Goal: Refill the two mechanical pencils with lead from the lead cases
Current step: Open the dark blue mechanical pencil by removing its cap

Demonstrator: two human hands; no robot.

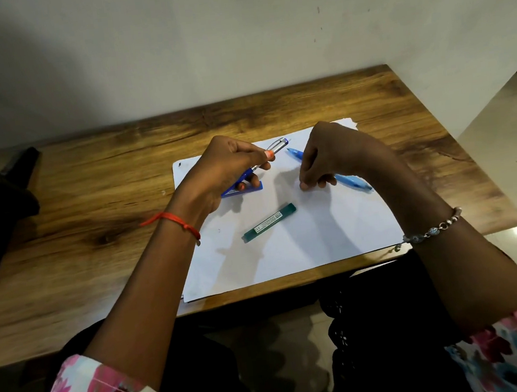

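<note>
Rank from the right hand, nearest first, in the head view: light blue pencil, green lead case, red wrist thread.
1. light blue pencil, passing under the right hand.
2. green lead case, below-left on the paper.
3. red wrist thread, far left.

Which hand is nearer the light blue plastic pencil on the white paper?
Right. The right hand is directly over the light blue pencil; the left hand sits apart, leftward.
</note>
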